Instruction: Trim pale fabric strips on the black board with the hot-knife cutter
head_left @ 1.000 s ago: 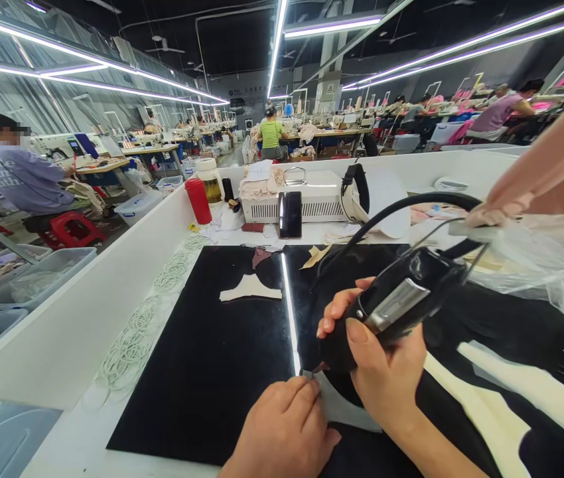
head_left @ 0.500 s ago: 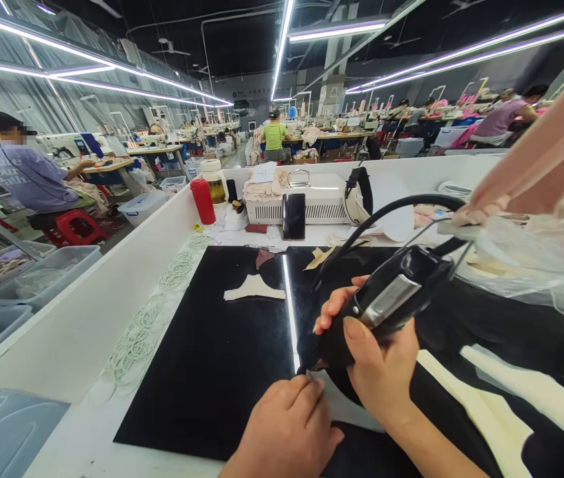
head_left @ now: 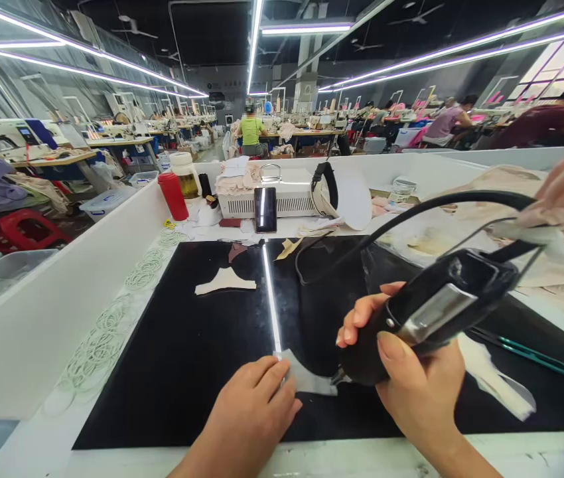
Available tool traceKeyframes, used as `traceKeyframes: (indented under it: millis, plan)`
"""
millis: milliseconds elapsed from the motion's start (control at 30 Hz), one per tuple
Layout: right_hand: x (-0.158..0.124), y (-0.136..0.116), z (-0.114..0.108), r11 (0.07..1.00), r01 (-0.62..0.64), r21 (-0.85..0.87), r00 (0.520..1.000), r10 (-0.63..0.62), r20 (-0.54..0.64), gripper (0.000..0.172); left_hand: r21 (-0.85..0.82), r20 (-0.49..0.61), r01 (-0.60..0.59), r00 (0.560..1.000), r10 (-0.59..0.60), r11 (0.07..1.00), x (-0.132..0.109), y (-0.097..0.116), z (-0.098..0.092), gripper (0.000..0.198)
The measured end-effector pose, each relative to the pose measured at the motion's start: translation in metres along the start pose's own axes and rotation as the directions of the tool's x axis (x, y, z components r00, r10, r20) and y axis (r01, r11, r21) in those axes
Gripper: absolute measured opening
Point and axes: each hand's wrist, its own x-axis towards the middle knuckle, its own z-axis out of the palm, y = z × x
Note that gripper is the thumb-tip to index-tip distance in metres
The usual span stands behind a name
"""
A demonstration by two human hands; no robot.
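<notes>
My right hand (head_left: 411, 378) is closed around a black corded hand tool (head_left: 436, 309) with a metal plate on its body; its tip touches the right end of a small pale fabric piece (head_left: 306, 380). My left hand (head_left: 247, 415) lies on the left edge of that piece, fingers pressed flat, pinning it to the glossy black work surface (head_left: 202, 358). The tool's black cable (head_left: 411, 212) arches up and away to the right. Another cream fabric cut-out (head_left: 225, 283) lies farther back on the black surface.
A white box unit (head_left: 286, 196) with a phone (head_left: 265, 209) leaning on it, a red bottle (head_left: 173, 196) and a jar stand at the back. White rings (head_left: 113, 318) line the left wall. Green-handled scissors (head_left: 525, 348) and fabric strips lie right. Other people sit at sewing tables beyond.
The view has swung left and dropped slightly. The tool tip has moved from the left end of the fabric piece to its right end; my left hand still presses the piece.
</notes>
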Motion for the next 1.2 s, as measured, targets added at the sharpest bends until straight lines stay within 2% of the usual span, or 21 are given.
traceKeyframes:
  millis: [233, 367, 500, 733, 1033, 1200]
  plan:
    - [0.002, -0.003, -0.005, 1.0, 0.003, -0.004, 0.999, -0.003, -0.031, 0.033, -0.056, -0.023, 0.008, 1.0, -0.009, 0.998, 0.006, 0.002, -0.006, 0.02]
    - [0.002, -0.001, -0.007, 1.0, 0.004, 0.0, 1.0, -0.004, -0.026, 0.035, -0.161, 0.1, 0.015, 0.995, 0.001, 0.987, 0.024, 0.007, -0.006, 0.014]
    - [0.002, 0.001, -0.007, 1.0, 0.001, -0.009, 0.999, -0.002, -0.041, 0.034, -0.24, 0.171, 0.058, 0.985, -0.017, 0.969, 0.04, 0.011, 0.003, 0.021]
    - [0.0, 0.001, -0.006, 1.0, -0.01, -0.016, 0.999, 0.009, -0.048, 0.028, -0.316, 0.124, 0.083, 0.991, -0.045, 0.945, 0.041, 0.011, 0.013, 0.005]
    - [-0.002, 0.001, -0.003, 1.0, -0.014, 0.004, 1.0, 0.014, -0.022, 0.035, -0.271, 0.037, 0.035, 0.999, -0.026, 0.962, 0.041, 0.014, 0.016, 0.015]
    - [-0.001, 0.0, -0.003, 1.0, -0.012, -0.003, 0.999, 0.012, -0.041, 0.036, -0.271, 0.041, 0.077, 0.997, -0.068, 0.96, 0.042, 0.014, 0.019, 0.018]
